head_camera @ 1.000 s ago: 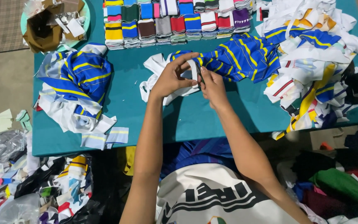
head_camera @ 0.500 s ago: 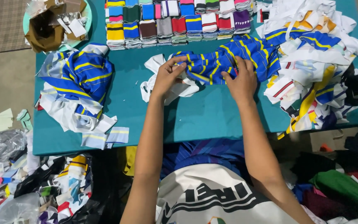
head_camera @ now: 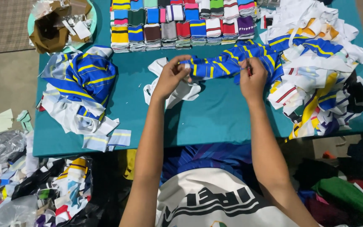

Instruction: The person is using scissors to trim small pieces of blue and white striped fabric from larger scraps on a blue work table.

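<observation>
A blue knit strip with yellow stripes is being held stretched above a teal table. Its near end is being pinched by the left hand, with the fingers closed on the fabric, while a point further along is being gripped by the right hand, also closed on the cloth. The far end of the strip is trailing into a loose heap of white, blue and yellow offcuts, by which the right side of the table is being covered. Just under the left hand, a crumpled white piece is lying on the teal cover.

Along the far edge of the table, neat stacks of folded striped bands in many colours are being kept in a row. On the left side, a second pile of blue, yellow and white cloth is resting, with pale pieces hanging over the near edge. At the far left corner, a round pale-green tray is being filled with brown paper and scraps.

The table is standing on a bare grey floor, and beside it, to the left, a litter of fabric scraps and plastic bags is lying. Dark and green cloth is heaped on the floor to the right.
</observation>
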